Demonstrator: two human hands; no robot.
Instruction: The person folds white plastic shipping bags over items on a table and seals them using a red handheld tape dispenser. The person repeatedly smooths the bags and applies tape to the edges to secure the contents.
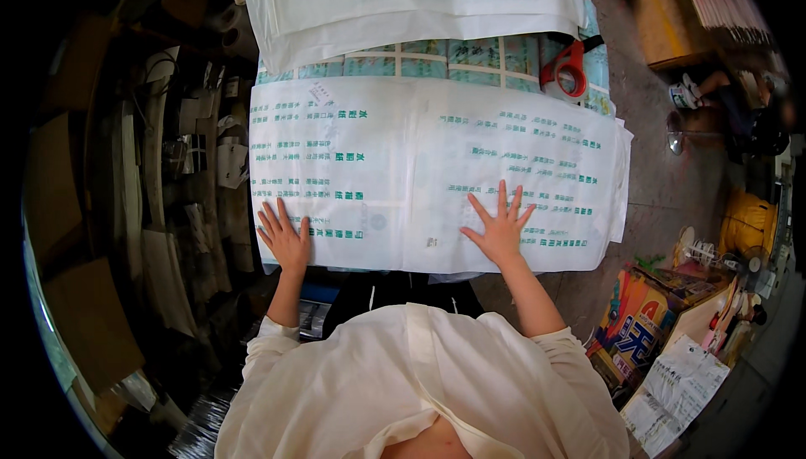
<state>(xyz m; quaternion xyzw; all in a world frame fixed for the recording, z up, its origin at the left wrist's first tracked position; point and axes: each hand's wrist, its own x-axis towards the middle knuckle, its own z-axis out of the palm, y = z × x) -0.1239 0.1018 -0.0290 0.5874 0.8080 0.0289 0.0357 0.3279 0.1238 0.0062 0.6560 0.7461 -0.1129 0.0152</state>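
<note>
- The left hand [284, 236] lies flat, fingers spread wide, on the big white bag [420, 173] at its 7 o'clock corner.
- The right hand [500, 230] lies flat too, fingers wide, at 5 o'clock.
- Red scissors [567, 68] sit at 1 o'clock.

Thin white sheet [437, 173], semi-matt and plasticky with green print; glossy red plastic on the scissors [568, 68]; soft matt cream cloth sleeves [554, 346].
</note>
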